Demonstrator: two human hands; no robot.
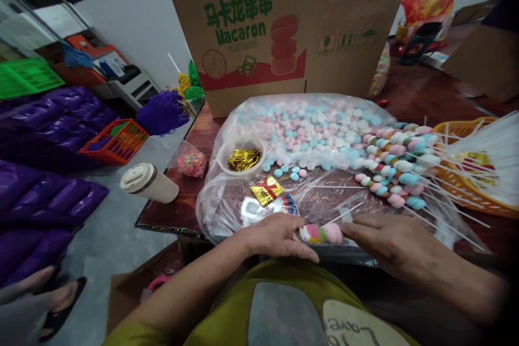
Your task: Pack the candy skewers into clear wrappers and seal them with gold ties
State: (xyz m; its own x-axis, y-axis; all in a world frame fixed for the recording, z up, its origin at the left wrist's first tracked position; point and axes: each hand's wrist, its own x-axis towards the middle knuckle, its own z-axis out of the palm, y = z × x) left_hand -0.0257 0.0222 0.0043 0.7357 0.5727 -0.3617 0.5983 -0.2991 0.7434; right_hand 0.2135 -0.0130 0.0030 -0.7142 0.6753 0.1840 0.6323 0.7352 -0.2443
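Near the table's front edge, a short marshmallow skewer (320,232) in pink, white and green lies between my two hands. My left hand (278,235) is closed round its left end, the thumb below it. The fingers of my right hand (385,238) are pressed together at the pink right end; the fingertips are partly hidden. Just beyond lie a gold packet (266,190) and a white printed card (259,210). A large clear bag (316,100) of pink, white and blue candies spreads behind them. Finished-looking marshmallow skewers (399,167) are piled to the right.
A white bowl (221,159) holds gold twist ties. Left of it are a small bag of pink candies (192,164) and a lidded cup (156,184) at the table edge. A big cardboard box (284,27) stands behind. An orange basket (450,184) with white sticks is at right.
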